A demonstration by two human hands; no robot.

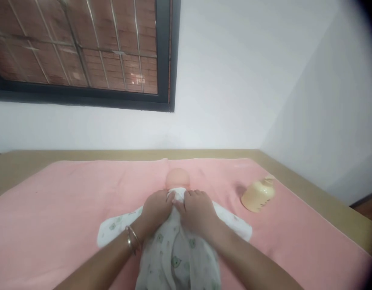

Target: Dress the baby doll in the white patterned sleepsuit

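A smooth, pale pink, round head [177,178], which looks like a baby doll's, shows at the far end of a white baby garment [175,257] with green animal prints. Both sleeves spread out sideways, and the lower part falls toward me in folds. At the neckline, my left hand [158,207] is closed on the fabric from the left, a gold bangle round its wrist. Close beside it, my right hand [198,209] pinches the other side of the neckline, thumb pointing inward. The doll's body is hidden under the cloth and my hands.
Right of the garment, a cream-coloured baby bottle [258,195] lies tilted on a pink blanket [68,205]. The blanket covers a tan surface [297,179] that meets a white wall [219,80]. A dark-framed, barred window [83,44] is at upper left.
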